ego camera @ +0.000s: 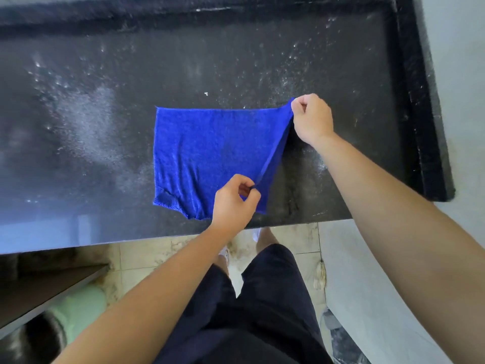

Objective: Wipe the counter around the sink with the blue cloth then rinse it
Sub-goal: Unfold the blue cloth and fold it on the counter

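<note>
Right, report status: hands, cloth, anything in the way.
Left hand pinches cloth at near right corner, right hand at far right corner. Cloth flat on counter, right edge lifted. Nothing in the way; white specks on counter.

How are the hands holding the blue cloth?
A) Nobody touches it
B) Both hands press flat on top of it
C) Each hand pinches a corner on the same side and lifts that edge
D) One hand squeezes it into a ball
C: the left hand and right hand each pinch a right-side corner of the blue cloth, raising that edge off the counter.
</note>
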Action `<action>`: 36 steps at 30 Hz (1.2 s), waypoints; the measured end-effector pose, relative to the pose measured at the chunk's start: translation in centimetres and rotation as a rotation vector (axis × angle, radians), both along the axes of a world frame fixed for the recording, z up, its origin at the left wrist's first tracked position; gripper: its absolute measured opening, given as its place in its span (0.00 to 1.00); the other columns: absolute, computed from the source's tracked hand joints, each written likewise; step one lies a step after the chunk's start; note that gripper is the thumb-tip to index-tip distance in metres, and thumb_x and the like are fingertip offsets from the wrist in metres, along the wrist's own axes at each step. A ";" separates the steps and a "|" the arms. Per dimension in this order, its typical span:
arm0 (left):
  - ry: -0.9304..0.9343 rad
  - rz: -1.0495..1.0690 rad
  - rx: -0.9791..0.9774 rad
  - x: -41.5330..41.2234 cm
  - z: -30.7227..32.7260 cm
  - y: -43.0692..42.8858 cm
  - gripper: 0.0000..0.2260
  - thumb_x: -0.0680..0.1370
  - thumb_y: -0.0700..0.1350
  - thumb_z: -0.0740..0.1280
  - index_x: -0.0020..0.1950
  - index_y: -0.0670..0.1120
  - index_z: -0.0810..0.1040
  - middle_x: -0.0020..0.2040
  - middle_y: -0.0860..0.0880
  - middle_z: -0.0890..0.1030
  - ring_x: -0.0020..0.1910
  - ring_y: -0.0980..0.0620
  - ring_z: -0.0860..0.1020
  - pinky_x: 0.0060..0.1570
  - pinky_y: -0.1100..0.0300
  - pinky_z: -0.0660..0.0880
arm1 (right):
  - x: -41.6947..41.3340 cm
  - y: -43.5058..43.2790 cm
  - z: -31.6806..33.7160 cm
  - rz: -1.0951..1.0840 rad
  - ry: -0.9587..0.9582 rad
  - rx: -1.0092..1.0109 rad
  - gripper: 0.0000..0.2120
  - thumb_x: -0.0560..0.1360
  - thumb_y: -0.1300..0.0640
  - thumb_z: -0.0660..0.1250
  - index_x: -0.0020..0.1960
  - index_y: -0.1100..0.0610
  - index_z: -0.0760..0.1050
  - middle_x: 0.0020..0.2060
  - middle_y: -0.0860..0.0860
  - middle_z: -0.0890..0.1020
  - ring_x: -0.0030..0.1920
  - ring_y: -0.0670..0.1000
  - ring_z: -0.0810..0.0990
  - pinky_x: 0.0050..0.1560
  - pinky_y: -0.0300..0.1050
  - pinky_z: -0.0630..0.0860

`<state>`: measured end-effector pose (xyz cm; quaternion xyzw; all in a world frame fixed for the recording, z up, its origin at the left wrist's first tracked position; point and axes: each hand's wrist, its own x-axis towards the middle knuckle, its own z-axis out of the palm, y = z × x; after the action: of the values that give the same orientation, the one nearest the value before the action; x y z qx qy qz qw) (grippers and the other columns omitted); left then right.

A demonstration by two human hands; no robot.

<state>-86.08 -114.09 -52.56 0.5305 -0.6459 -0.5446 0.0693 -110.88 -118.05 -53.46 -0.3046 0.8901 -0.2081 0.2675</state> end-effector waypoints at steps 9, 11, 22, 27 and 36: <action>-0.044 0.505 0.170 12.0 0.9 -4.4 0.03 0.77 0.40 0.68 0.46 0.48 0.79 0.38 0.50 0.82 0.35 0.53 0.78 0.38 0.58 0.73 | 14.3 -9.6 2.5 0.248 -0.172 -0.277 0.10 0.81 0.64 0.57 0.56 0.61 0.76 0.47 0.50 0.80 0.51 0.53 0.79 0.56 0.42 0.73; -0.072 0.587 0.172 14.1 0.7 -4.7 0.03 0.77 0.40 0.68 0.47 0.47 0.79 0.38 0.51 0.83 0.37 0.52 0.80 0.34 0.60 0.73 | 17.3 -11.2 1.9 0.289 -0.272 -0.282 0.11 0.81 0.64 0.58 0.58 0.60 0.77 0.51 0.52 0.82 0.54 0.55 0.80 0.63 0.48 0.74; -0.349 0.483 0.123 16.5 -0.3 -6.4 0.17 0.76 0.59 0.69 0.48 0.45 0.83 0.40 0.50 0.84 0.44 0.48 0.82 0.51 0.50 0.80 | 19.6 0.3 1.0 0.040 -0.167 0.004 0.15 0.81 0.49 0.64 0.66 0.53 0.76 0.51 0.46 0.82 0.51 0.48 0.79 0.49 0.42 0.72; -0.378 0.348 0.143 15.5 0.0 -7.2 0.11 0.75 0.54 0.72 0.49 0.48 0.82 0.42 0.51 0.83 0.44 0.48 0.82 0.48 0.50 0.81 | 21.9 7.6 0.4 0.136 -0.109 0.343 0.16 0.78 0.37 0.64 0.39 0.47 0.70 0.32 0.45 0.78 0.39 0.50 0.78 0.35 0.45 0.72; -0.073 0.493 0.310 18.3 1.6 -6.9 0.10 0.76 0.43 0.74 0.48 0.43 0.74 0.44 0.45 0.83 0.38 0.49 0.81 0.37 0.57 0.79 | 23.6 9.6 2.2 -0.149 -0.462 0.153 0.07 0.75 0.51 0.72 0.48 0.51 0.76 0.40 0.47 0.85 0.39 0.44 0.85 0.43 0.40 0.78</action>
<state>-67.79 -120.98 -51.00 0.6947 -0.4088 -0.5843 0.0944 -87.32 -108.40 -51.29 -0.1614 0.8386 -0.2233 0.4699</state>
